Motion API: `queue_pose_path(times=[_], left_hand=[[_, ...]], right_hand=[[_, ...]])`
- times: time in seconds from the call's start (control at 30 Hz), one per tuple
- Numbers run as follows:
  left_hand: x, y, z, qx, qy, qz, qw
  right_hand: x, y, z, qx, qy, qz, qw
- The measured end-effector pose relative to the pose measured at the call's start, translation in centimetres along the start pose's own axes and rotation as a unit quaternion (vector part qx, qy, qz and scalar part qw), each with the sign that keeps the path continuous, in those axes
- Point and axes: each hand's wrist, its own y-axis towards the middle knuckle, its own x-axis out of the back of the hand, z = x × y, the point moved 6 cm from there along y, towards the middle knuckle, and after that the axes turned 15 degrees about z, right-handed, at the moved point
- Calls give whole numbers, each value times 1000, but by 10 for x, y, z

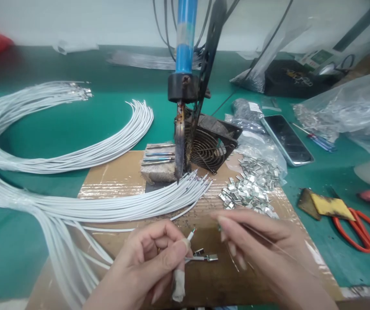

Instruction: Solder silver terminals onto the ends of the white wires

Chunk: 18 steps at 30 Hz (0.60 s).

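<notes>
My left hand (159, 258) is closed, thumb and forefinger pinching a white cable (190, 235) whose stripped tip shows small coloured cores. A whitish wrap (178, 286) hangs below the thumb, apparently around a finger. Just right of that hand lie white cables with metal connectors (211, 258) on their ends. My right hand (252, 237) is closed in a pinch, with a thin silvery wire (233, 258) running through its fingers. A tiny green bit shows at its fingertips, too small to name. Above both hands hangs a soldering iron (185, 47), tip pointing down.
Bundled white cables (133, 206) cover the left side. Loose metal connectors (252, 185) are heaped on the cardboard (107, 176). A small fan (209, 146) stands behind the iron. To the right are a phone (288, 140), a screwdriver (320, 140), red-handled scissors (359, 232) and plastic bags (349, 103).
</notes>
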Motion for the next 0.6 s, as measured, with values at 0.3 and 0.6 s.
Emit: queue_pose_path(times=[0.3, 0.6], left_hand=[[-3, -2, 4, 14, -39, 18, 999], [2, -3, 10, 19, 18, -33, 999]], right_hand=[[-38, -4, -23, -92, 140, 95, 981], [1, -4, -15, 116, -95, -92, 984]])
